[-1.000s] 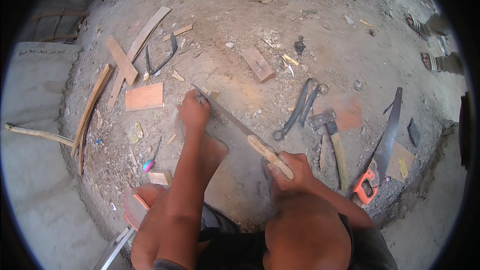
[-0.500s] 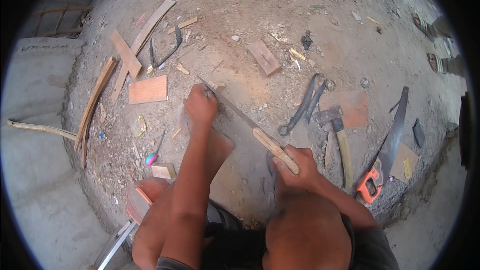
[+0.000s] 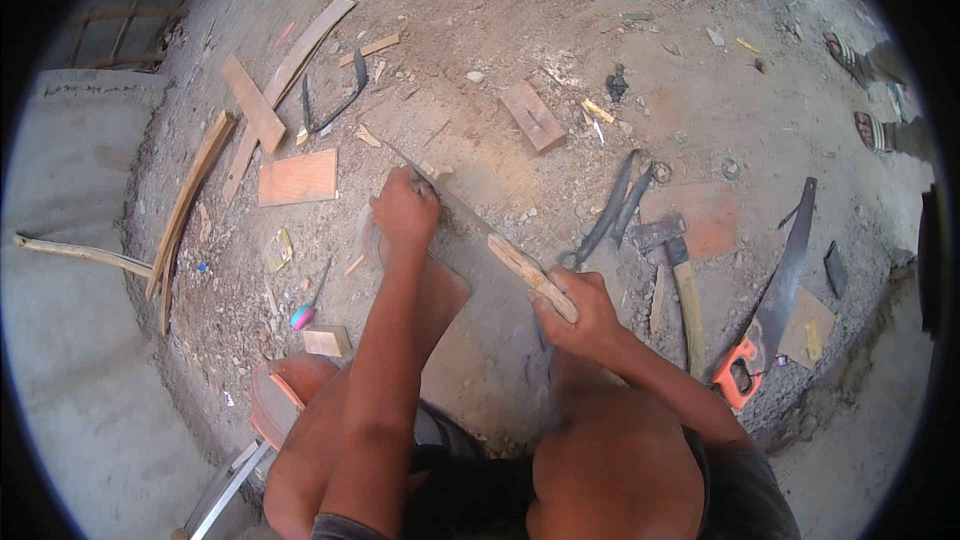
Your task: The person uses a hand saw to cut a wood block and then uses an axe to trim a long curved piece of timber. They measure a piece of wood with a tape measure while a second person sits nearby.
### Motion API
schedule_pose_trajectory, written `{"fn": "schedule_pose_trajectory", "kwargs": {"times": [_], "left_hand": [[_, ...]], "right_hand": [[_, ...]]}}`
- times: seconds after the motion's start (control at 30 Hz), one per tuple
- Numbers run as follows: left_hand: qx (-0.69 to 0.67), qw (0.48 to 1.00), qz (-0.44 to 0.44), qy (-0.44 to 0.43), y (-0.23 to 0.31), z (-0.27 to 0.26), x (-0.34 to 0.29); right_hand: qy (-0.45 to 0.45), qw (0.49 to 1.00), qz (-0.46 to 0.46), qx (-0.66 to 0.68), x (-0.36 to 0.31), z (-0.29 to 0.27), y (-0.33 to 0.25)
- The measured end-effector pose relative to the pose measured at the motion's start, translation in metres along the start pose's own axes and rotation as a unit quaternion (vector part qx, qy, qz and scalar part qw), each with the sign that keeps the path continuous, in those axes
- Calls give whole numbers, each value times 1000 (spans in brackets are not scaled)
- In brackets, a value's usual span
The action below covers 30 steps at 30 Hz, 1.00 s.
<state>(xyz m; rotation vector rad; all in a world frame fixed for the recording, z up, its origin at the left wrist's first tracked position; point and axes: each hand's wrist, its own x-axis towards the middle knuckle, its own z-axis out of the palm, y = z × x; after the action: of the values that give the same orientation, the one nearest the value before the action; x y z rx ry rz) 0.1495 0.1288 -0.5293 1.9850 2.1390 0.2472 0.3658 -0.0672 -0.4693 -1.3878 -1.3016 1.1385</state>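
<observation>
In my right hand is the pale, rough wooden handle of a file-like tool. Its long, thin metal blade slants up and left, passing beside my left hand. The fingers of that hand are curled closed. A small pale piece of wood pokes out next to them, behind the blade; the rest of it is hidden. To the right of my right hand lies a hammer with a wooden handle.
A handsaw with an orange grip lies at the right, near a two-legged dark tool. Boards and curved strips are scattered left. A screwdriver lies near my left arm. Another person's sandalled feet show far right.
My right hand has pushed the file-like tool up and to the left, so its tip reaches farther past my left hand. The left hand has stayed nearly in place.
</observation>
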Motion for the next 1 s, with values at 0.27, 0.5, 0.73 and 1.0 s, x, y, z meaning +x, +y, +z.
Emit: {"fn": "schedule_pose_trajectory", "kwargs": {"times": [0.27,0.5,0.73,1.0], "left_hand": [[-14,1000,-7,4,-1,-2,2],[-23,1000,-7,2,0,-1,1],[-12,1000,-12,5,3,-6,-1],[-15,1000,-14,-18,2,-5,5]], "right_hand": [[10,1000,-20,-3,-27,-7,4],[27,998,-40,-27,14,21,13],[20,1000,-9,-16,-15,-3,0],[49,996,-56,-40,17,27,14]]}}
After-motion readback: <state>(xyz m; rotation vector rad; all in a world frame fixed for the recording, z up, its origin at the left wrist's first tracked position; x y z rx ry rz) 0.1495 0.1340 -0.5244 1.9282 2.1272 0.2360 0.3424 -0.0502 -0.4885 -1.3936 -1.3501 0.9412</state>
